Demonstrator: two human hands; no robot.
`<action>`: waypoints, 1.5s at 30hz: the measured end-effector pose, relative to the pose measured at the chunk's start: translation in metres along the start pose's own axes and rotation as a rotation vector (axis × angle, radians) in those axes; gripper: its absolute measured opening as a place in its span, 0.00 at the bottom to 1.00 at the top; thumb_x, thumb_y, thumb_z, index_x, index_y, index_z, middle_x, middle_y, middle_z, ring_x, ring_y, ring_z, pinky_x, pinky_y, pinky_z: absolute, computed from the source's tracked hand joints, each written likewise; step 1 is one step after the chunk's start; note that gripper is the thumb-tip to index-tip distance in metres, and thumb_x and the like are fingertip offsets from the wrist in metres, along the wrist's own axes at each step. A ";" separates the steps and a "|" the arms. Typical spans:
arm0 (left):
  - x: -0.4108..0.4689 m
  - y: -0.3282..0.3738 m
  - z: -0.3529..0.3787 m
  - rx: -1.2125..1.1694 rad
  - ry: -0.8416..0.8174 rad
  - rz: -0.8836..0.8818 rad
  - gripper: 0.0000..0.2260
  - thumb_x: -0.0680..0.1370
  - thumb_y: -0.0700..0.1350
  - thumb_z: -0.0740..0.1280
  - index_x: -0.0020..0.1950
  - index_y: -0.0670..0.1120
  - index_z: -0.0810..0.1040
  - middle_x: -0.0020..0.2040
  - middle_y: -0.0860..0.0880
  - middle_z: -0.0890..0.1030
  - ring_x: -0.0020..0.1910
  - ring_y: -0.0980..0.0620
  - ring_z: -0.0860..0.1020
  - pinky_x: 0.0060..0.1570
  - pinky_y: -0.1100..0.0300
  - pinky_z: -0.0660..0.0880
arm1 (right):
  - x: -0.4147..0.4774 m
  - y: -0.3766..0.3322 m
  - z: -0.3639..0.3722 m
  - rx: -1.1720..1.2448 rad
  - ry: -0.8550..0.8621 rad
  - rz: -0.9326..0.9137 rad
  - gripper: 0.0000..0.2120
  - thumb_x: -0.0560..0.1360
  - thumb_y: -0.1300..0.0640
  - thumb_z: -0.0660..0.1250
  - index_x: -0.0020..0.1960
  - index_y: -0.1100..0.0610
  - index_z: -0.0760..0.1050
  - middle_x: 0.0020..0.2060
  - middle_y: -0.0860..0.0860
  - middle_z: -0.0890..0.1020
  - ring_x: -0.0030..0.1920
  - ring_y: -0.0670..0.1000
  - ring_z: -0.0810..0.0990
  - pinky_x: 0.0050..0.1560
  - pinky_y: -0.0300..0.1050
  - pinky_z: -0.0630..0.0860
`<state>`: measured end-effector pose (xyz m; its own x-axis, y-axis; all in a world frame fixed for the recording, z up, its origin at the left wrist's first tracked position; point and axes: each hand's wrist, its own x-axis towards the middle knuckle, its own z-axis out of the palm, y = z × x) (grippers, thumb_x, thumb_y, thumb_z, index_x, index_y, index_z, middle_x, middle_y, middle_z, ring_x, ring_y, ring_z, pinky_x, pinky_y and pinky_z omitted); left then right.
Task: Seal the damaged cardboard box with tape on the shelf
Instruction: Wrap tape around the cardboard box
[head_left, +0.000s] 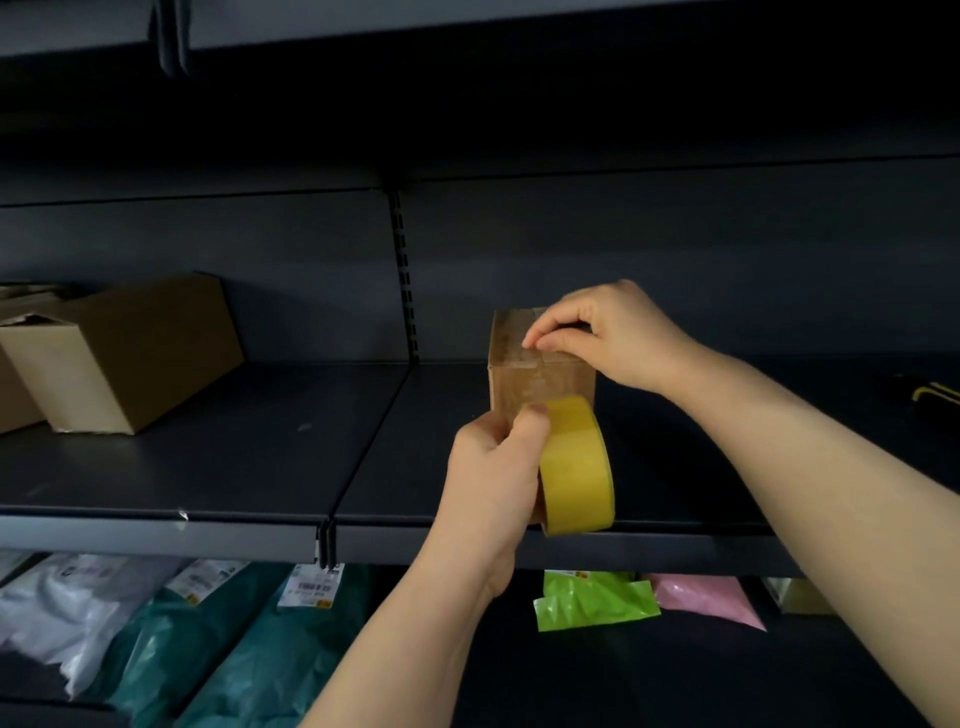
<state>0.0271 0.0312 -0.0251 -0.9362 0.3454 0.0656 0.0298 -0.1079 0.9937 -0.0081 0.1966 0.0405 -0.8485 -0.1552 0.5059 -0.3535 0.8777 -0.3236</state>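
The left hand (493, 467) gripped a roll of yellow tape (577, 470), fingers curled round its near side and the thumb lying over the top of the roll. The roll stood on edge just in front of the small cardboard box (540, 376), hiding the lower part of its front face. The right hand (610, 332) reached over the box from the right with its fingers curled, thumb and forefinger drawn together and pinching a glossy strip of tape (543, 358) on the box's top near the front edge. The strip ran down the front face toward the roll.

The box stood upright on the dark metal shelf (260, 457), a little back from its front lip and just right of the slotted upright post (405, 270). Well apart to the left, on the same shelf, sat a larger cardboard box (130, 353), tilted and partly open. At the far right edge lay a yellow and black object (935, 392), too cut off to identify.

Below the shelf lay labelled plastic bags: a white bag (67, 608), teal bags (249, 649), a lime green bag (587, 597) and a pink bag (711, 597)
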 end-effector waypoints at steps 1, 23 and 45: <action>0.001 -0.001 -0.001 0.001 -0.003 -0.004 0.14 0.80 0.53 0.63 0.54 0.43 0.80 0.52 0.35 0.82 0.49 0.41 0.83 0.49 0.40 0.79 | -0.004 0.000 -0.002 -0.029 -0.010 -0.010 0.11 0.77 0.60 0.67 0.53 0.48 0.84 0.50 0.41 0.83 0.52 0.37 0.78 0.55 0.32 0.72; 0.021 0.009 -0.035 0.229 0.112 0.121 0.30 0.74 0.61 0.60 0.53 0.32 0.75 0.41 0.43 0.78 0.38 0.46 0.74 0.40 0.48 0.74 | 0.007 -0.041 0.008 -0.896 -0.323 -0.183 0.43 0.79 0.66 0.59 0.77 0.36 0.39 0.65 0.59 0.62 0.55 0.56 0.71 0.44 0.47 0.66; 0.039 0.056 -0.063 0.551 -0.131 0.341 0.10 0.77 0.55 0.70 0.45 0.49 0.82 0.40 0.49 0.85 0.41 0.49 0.84 0.45 0.47 0.82 | -0.021 -0.019 0.017 -0.598 0.153 0.072 0.45 0.60 0.41 0.78 0.70 0.50 0.60 0.60 0.49 0.77 0.51 0.53 0.80 0.52 0.51 0.72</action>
<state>-0.0301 -0.0203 0.0274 -0.7929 0.4909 0.3610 0.5248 0.2491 0.8140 0.0097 0.1756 0.0218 -0.7802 -0.0585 0.6228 0.0216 0.9925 0.1202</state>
